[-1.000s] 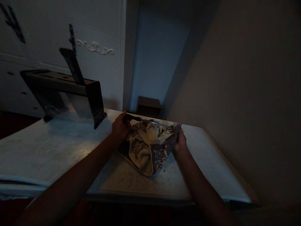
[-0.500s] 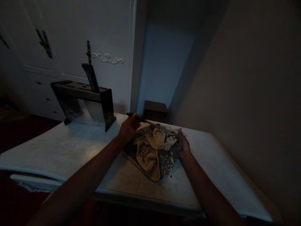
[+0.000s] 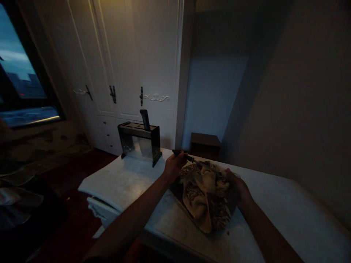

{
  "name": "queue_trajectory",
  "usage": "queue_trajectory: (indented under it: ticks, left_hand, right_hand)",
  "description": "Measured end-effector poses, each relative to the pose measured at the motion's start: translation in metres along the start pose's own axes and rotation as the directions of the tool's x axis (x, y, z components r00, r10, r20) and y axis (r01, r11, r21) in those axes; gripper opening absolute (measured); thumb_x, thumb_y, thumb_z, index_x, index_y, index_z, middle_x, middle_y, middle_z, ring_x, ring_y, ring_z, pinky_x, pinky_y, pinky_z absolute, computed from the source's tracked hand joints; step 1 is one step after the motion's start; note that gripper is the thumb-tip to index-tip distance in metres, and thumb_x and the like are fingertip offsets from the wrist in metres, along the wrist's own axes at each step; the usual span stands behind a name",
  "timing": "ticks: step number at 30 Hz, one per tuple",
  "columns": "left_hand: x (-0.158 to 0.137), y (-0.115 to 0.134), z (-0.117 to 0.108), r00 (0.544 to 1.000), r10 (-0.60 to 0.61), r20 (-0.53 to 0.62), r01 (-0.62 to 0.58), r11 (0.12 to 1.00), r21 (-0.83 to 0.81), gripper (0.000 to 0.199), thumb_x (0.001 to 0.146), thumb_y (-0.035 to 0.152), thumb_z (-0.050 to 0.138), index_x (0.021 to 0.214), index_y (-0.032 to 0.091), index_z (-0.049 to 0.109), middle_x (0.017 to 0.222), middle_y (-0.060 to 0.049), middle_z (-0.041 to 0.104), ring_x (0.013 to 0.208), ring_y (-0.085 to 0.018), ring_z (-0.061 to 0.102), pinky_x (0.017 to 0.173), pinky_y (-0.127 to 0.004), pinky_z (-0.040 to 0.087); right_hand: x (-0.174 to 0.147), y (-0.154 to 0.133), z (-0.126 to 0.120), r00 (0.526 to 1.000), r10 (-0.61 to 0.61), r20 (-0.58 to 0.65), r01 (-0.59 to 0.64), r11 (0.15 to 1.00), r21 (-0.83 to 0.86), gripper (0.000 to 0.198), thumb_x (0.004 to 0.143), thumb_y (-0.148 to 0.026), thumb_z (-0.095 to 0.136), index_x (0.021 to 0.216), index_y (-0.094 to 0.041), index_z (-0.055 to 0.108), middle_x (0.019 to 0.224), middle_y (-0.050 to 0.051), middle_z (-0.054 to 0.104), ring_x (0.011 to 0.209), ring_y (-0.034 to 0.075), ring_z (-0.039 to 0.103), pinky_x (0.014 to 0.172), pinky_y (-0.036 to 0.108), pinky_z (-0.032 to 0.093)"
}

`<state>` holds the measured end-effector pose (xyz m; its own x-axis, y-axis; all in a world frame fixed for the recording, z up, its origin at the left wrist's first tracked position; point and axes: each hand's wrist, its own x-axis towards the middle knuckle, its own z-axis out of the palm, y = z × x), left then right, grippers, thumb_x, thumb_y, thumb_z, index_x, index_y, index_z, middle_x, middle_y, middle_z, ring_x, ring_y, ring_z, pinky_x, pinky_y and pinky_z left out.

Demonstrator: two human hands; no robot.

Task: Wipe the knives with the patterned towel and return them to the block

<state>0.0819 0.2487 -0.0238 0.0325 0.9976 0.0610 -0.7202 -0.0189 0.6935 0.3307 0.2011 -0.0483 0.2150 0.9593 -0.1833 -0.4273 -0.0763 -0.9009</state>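
Note:
My left hand (image 3: pixel 173 166) grips the dark handle of a knife (image 3: pixel 192 159) whose thin blade runs right into a crumpled cream towel with a brown pattern (image 3: pixel 205 193). My right hand (image 3: pixel 238 188) is closed on the towel's right side, with the cloth bunched around the blade's far end. The towel lies on a white table top (image 3: pixel 123 180).
A dark knife block (image 3: pixel 138 140) with one handle sticking up stands at the table's far left. White wardrobe doors (image 3: pixel 128 65) rise behind it. A small dark box (image 3: pixel 205 144) sits on the floor past the table. A window (image 3: pixel 19 80) is at the far left. A wall runs close on the right.
The view has pulled back and turned left, so the wardrobe and window show. Both hands keep their hold on the knife and towel; the right hand has wrapped more cloth around the blade.

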Motion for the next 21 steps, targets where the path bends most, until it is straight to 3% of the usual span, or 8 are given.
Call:
queue_trajectory:
  ticks: [5,11,16,21]
  left_hand:
    - [-0.022,0.031,-0.009,0.997,0.070,-0.021,-0.070,0.997,0.012,0.029,0.062,0.024,0.085,0.085,0.015,0.069,0.090,-0.006,0.073,0.083,-0.015,0.070,0.078,-0.025,0.057]
    - [-0.041,0.112,-0.005,0.979,0.202,0.032,-0.205,0.958,0.202,0.037,0.057,0.027,0.087,0.086,0.013,0.070,0.084,-0.007,0.073,0.082,-0.016,0.069,0.080,-0.027,0.055]
    - [-0.050,0.193,0.017,0.929,0.328,0.173,-0.370,0.791,0.487,0.035,0.061,0.036,0.085,0.084,0.013,0.072,0.076,-0.006,0.071,0.070,-0.014,0.066,0.064,-0.023,0.052]
    - [-0.047,0.268,0.048,0.875,0.437,0.210,-0.455,0.593,0.664,0.027,0.068,0.035,0.080,0.078,0.012,0.070,0.069,-0.004,0.067,0.061,-0.012,0.062,0.055,-0.022,0.048]
  right_hand:
    - [-0.003,-0.004,0.005,0.997,0.078,0.005,-0.078,0.997,-0.006,0.035,0.059,-0.038,0.083,0.084,-0.016,0.071,0.077,0.008,0.076,0.078,0.030,0.073,0.068,0.035,0.060]
    - [0.006,0.000,-0.002,0.997,0.056,-0.049,-0.061,0.993,-0.100,0.036,0.058,-0.041,0.082,0.082,-0.015,0.072,0.075,0.006,0.076,0.073,0.027,0.072,0.066,0.033,0.058]
    - [0.008,0.001,-0.006,0.999,0.037,-0.028,-0.041,0.987,-0.157,0.039,0.057,-0.045,0.081,0.081,-0.015,0.072,0.076,0.007,0.076,0.071,0.026,0.072,0.065,0.031,0.057]
    - [0.002,-0.005,-0.003,0.997,0.025,-0.079,-0.043,0.971,-0.235,0.036,0.055,-0.045,0.078,0.078,-0.017,0.073,0.078,0.007,0.076,0.082,0.030,0.072,0.072,0.036,0.058]
